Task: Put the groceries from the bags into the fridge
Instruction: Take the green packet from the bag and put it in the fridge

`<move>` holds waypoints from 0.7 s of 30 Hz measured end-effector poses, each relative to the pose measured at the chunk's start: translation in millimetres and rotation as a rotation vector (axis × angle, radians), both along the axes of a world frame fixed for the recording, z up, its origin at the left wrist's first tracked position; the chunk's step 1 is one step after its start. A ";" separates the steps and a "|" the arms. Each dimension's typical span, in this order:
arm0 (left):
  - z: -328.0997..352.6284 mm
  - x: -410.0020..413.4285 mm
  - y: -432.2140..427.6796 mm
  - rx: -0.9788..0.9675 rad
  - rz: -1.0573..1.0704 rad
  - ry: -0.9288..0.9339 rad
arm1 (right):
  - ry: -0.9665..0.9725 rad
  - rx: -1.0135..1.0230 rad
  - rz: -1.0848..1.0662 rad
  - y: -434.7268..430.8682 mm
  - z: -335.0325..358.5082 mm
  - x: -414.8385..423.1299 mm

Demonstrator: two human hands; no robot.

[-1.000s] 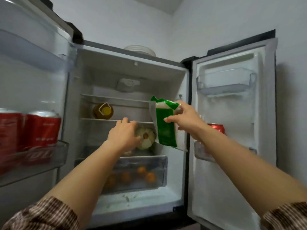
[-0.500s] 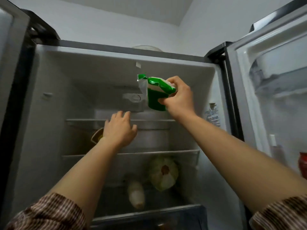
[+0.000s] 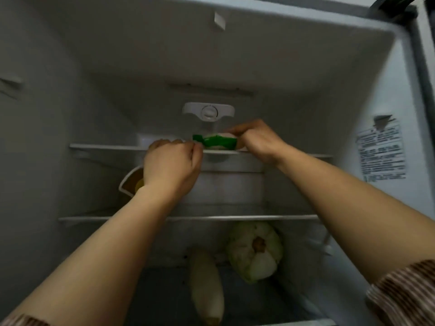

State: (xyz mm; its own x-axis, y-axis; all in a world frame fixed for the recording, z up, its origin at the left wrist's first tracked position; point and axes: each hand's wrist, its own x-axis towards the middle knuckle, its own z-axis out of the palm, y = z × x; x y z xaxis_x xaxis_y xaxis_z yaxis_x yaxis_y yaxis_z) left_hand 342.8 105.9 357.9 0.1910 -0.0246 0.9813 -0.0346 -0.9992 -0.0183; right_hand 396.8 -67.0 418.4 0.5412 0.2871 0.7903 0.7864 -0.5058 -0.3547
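A green and white packet (image 3: pixel 217 142) lies flat on the top shelf (image 3: pixel 106 147) of the open fridge, below the white thermostat dial (image 3: pixel 208 112). My right hand (image 3: pixel 256 140) grips the packet's right end, fingers curled over it. My left hand (image 3: pixel 170 164) is at the shelf's front edge with curled fingers pinching the packet's left corner. Most of the packet is hidden behind the shelf edge and my hands.
A yellow-brown carton (image 3: pixel 131 182) stands on the middle shelf (image 3: pixel 235 217), partly behind my left wrist. Below lie a cabbage (image 3: pixel 255 250) and a pale long vegetable (image 3: pixel 207 283). A label sticker (image 3: pixel 380 151) is on the right inner wall.
My right hand lowered the packet from mid-air onto the top shelf. My left hand rose from the middle shelf's edge to the packet's left corner. The camera moved closer into the fridge.
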 end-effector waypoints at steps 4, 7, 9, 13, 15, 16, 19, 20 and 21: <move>-0.8 2.2 0.8 -0.014 0.005 -0.011 | -0.045 -0.123 -0.066 1.2 -2.3 3.3; -1.3 2.9 2.2 -0.008 -0.001 0.007 | -0.049 -0.131 -0.165 1.9 -6.9 4.5; -4.8 3.4 3.5 0.008 -0.026 0.032 | -0.090 -0.212 -0.330 0.9 -15.3 0.5; -20.3 -2.2 1.2 -0.025 -0.086 0.128 | -0.149 -0.206 -0.401 -2.4 -41.0 -17.5; -29.2 -8.2 -4.1 -0.051 -0.080 0.200 | -0.119 -0.178 -0.356 -3.9 -49.1 -26.9; -36.3 -14.7 -8.3 -0.070 -0.069 0.246 | -0.082 -0.174 -0.331 -6.5 -53.9 -36.2; -61.8 -41.1 -19.5 -0.125 -0.045 0.375 | 0.048 -0.137 -0.240 -15.6 -72.4 -71.0; -69.9 -52.6 -22.3 -0.144 -0.046 0.397 | 0.063 -0.144 -0.237 -19.2 -78.9 -82.8; -77.1 -65.6 -25.5 -0.149 -0.040 0.411 | 0.065 -0.158 -0.241 -22.9 -85.6 -94.8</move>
State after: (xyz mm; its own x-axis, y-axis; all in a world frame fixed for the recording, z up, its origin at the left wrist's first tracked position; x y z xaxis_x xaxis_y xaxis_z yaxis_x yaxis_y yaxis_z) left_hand 277.2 80.4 280.8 0.5682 0.0960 0.8172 -0.0473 -0.9877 0.1490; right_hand 302.0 -89.9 332.8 0.6571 0.2612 0.7071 0.6149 -0.7283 -0.3024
